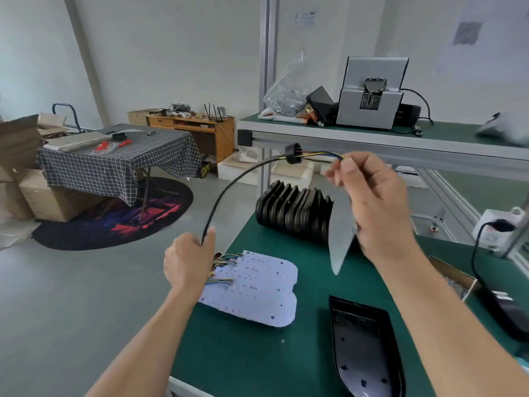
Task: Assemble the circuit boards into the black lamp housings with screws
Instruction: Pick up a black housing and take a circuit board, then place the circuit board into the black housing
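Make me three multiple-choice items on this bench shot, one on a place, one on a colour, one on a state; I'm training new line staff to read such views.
1. Where does the open black housing lie?
A. on the upper shelf
B. on the green mat near the front edge
C. on the checked table

2. What colour is the stack of circuit boards?
A. white
B. red
C. black

3. What is the left hand doing?
A. resting flat on the mat
B. gripping the black cable
C. holding a screwdriver

Answers:
1 B: the open black housing sits on the green mat, below the right hand.
2 A: the stack of circuit boards is white with coloured wires at its left end.
3 B: the left hand is curled round the lower end of the black cable.
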### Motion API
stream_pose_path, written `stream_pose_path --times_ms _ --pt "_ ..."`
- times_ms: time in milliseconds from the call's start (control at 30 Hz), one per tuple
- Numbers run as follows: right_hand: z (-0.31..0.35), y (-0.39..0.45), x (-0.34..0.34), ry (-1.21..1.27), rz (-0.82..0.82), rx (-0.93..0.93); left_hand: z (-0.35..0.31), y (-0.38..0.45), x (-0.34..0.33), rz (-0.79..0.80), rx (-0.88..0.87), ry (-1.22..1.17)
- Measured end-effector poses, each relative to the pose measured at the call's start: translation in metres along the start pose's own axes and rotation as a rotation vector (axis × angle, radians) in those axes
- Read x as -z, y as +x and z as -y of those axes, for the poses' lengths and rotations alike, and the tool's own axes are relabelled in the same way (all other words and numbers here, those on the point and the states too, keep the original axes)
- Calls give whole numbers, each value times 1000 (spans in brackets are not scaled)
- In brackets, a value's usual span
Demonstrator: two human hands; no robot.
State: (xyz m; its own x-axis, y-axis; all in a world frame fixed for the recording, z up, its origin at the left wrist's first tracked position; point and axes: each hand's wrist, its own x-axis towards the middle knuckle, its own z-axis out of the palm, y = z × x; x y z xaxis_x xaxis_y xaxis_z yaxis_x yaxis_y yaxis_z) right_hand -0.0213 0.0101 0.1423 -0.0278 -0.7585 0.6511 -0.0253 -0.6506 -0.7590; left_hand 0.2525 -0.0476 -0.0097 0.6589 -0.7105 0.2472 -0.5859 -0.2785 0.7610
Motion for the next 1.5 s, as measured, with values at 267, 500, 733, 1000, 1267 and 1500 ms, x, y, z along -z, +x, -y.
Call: stream_pose_path --times_ms 267,500,733,1000,1267,1500 --pt "35 -30 85 200 -211 26 13 30 33 46 -81 51" --pt "41 -54 139 73 -494 -38 -9 12 75 59 -238 48" --pt "21 -89 141 -624 -254 -254 -103 -72 70 648 -323 -102" --pt "-5 -102 134 -670 234 -438 -177 -181 3 828 -570 131" --pt "-34 -105 140 -603 153 -352 -165 -219 -36 930 -914 209" --pt "-53 -109 148 -660 104 -438 -105 -182 -48 680 -624 262"
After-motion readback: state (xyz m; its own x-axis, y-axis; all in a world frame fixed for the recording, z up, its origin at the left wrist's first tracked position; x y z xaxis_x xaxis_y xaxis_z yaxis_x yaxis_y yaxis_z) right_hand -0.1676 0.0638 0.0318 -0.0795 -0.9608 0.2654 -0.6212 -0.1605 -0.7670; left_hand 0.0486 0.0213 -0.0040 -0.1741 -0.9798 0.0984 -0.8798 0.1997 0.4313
